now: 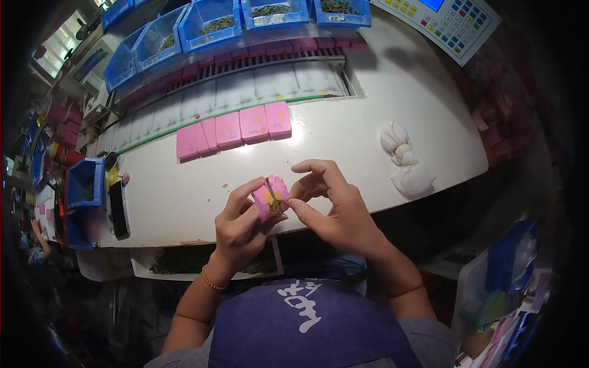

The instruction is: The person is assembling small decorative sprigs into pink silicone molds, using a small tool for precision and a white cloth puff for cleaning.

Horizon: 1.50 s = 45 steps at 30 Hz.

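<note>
A small pink packet was held above the near edge of the white worktop, between both hands. The left hand was closed around the packet from below and behind, its grip holding the packet firmly with thumb and fingers wrapped about it. The right hand was placed just beside the packet on its right; its thumb and forefinger were pinched narrow at the packet's edge, touching it, while the remaining fingers were arched above. A thin dark band was seen across the packet's face.

Further back on the worktop, a row of flat pink packets was laid side by side, some overlapping. A knotted white cloth bundle was noted well apart to the right. Blue bins holding dark green material were ranged along the far side. A keypad panel was observed at the far right corner. A dark phone lay at the left edge.
</note>
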### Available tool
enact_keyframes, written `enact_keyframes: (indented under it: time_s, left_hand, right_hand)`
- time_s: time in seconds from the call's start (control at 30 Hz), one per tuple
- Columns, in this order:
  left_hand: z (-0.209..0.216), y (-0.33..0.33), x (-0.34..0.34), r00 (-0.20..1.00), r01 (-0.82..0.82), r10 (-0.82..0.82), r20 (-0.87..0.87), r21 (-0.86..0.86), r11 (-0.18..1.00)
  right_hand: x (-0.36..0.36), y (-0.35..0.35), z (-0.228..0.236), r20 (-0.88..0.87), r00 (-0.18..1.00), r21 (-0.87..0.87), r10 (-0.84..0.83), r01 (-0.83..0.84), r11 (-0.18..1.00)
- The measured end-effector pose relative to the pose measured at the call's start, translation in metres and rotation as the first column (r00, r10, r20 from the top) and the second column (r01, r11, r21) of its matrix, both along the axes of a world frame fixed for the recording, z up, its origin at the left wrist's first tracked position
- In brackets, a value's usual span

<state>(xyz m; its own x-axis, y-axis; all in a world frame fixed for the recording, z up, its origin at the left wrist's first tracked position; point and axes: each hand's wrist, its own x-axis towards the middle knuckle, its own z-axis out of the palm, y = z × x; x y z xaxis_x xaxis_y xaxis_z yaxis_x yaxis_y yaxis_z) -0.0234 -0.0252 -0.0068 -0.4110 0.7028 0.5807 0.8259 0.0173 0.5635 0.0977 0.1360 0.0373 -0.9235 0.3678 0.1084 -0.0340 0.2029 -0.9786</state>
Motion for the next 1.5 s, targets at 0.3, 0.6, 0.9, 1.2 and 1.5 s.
enact_keyframes:
  time_s: [0.3, 0.6, 0.9, 1.2, 1.5]
  left_hand:
    - [0.005, -0.002, -0.001, 0.997, 0.012, -0.016, -0.08, -0.054, 0.998]
    - [0.0, -0.002, -0.003, 0.989, 0.035, -0.043, -0.14, -0.059, 0.998]
    - [-0.003, -0.001, -0.008, 0.963, 0.018, -0.028, -0.268, -0.041, 0.999]
    - [-0.002, 0.0, -0.009, 0.956, -0.011, -0.008, -0.293, -0.064, 0.998]
    - [0.008, 0.001, -0.006, 0.999, 0.027, -0.024, 0.025, -0.125, 0.992]
  right_hand:
    - [-0.001, -0.002, 0.002, -0.048, 0.999, 0.187, 0.02, -0.01, 0.982]
    - [-0.004, -0.003, 0.002, -0.07, 0.997, 0.255, 0.036, -0.017, 0.967]
    - [-0.007, -0.008, -0.002, -0.012, 1.0, 0.286, 0.013, -0.009, 0.958]
    - [-0.008, -0.011, -0.006, 0.01, 1.0, 0.298, -0.014, 0.01, 0.954]
    - [-0.006, 0.0, 0.008, -0.196, 0.98, 0.485, -0.04, 0.132, 0.865]
